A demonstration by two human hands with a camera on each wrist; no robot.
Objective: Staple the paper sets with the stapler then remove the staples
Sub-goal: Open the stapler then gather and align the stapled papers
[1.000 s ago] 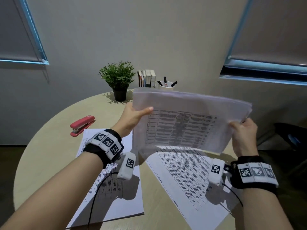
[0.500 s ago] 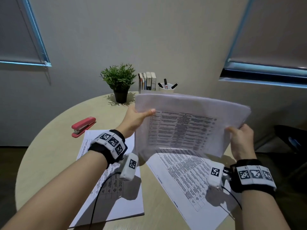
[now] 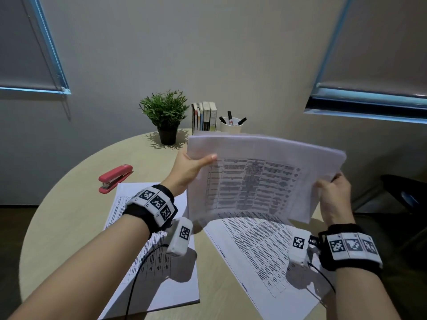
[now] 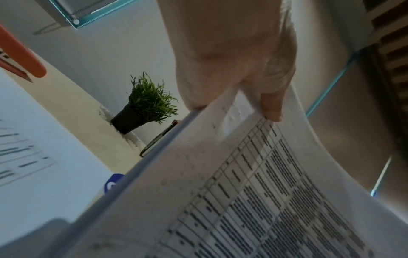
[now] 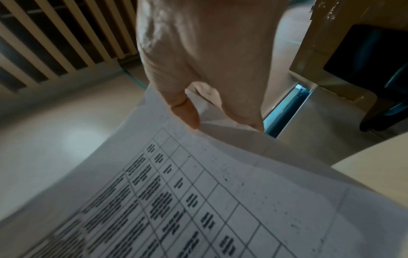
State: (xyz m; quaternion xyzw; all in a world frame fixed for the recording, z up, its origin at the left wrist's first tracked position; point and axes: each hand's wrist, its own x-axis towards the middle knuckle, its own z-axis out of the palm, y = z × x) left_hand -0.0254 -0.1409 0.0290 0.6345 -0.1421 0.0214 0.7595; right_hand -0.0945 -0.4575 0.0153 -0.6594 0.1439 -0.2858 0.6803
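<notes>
We found the round pale wooden table (image 3: pixel 69 218) carrying two printed paper sets: one white set lying flat at seven o'clock (image 3: pixel 147 269) and a second white set flat at five o'clock (image 3: pixel 258 255). A third sheaf of white printed sheets (image 3: pixel 254 181) was held clear above the table centre, bowed along its length. The left hand (image 3: pixel 187 169) pinched its nine o'clock edge, thumb on the printed face; the right hand (image 3: pixel 335 199) clamped its three o'clock edge likewise. The red plastic stapler (image 3: pixel 115 177) lay unattended at ten o'clock, well apart from both hands. A green potted plant (image 3: pixel 165 116), a row of upright books (image 3: pixel 204 116) and a white pen cup (image 3: pixel 232 125) stood at twelve o'clock.

We judged the sheets at risk of skewing or fanning if either pinch slackened, which would put a staple through misaligned corners. Both hands being occupied, one must release to fetch the stapler.

We could not establish whether any set bore a staple; the print was illegible, and the fingers behind the sheaf were hidden.
</notes>
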